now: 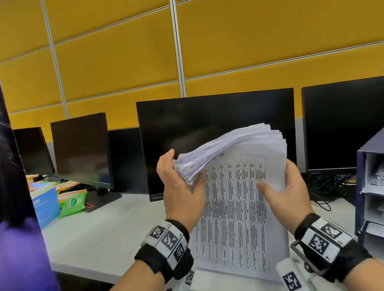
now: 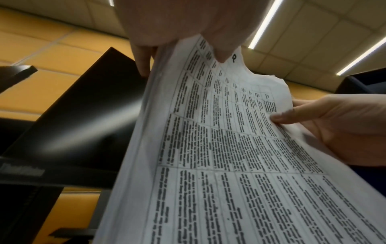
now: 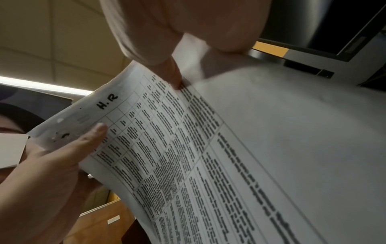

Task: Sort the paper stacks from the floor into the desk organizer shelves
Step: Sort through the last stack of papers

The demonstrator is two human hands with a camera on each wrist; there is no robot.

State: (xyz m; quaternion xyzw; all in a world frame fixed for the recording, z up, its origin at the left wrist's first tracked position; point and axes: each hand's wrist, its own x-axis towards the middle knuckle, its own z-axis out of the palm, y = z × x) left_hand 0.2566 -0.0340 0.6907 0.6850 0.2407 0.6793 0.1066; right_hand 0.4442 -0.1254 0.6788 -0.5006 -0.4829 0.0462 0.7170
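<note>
I hold a thick stack of printed paper (image 1: 236, 211) upright above the white desk (image 1: 106, 234), in front of a dark monitor. My left hand (image 1: 181, 190) grips its upper left corner and bends several top sheets back and over. My right hand (image 1: 281, 195) grips the right edge, thumb pressed on the exposed table-printed page. In the right wrist view that page (image 3: 208, 165) bears a handwritten "H.R" near its top, beside the left hand (image 3: 62, 156). The left wrist view shows the same stack (image 2: 219, 165) and the right hand (image 2: 344, 128). The dark blue desk organizer (image 1: 361, 177) stands at right, with papers lying on its labelled shelves.
Several black monitors (image 1: 217, 124) line the back of the desk under a yellow panel wall. A blue box (image 1: 45, 204) and green packets (image 1: 73, 202) lie at left. Cables (image 1: 327, 187) trail beside the organizer. A person in purple (image 1: 16, 272) stands close at left.
</note>
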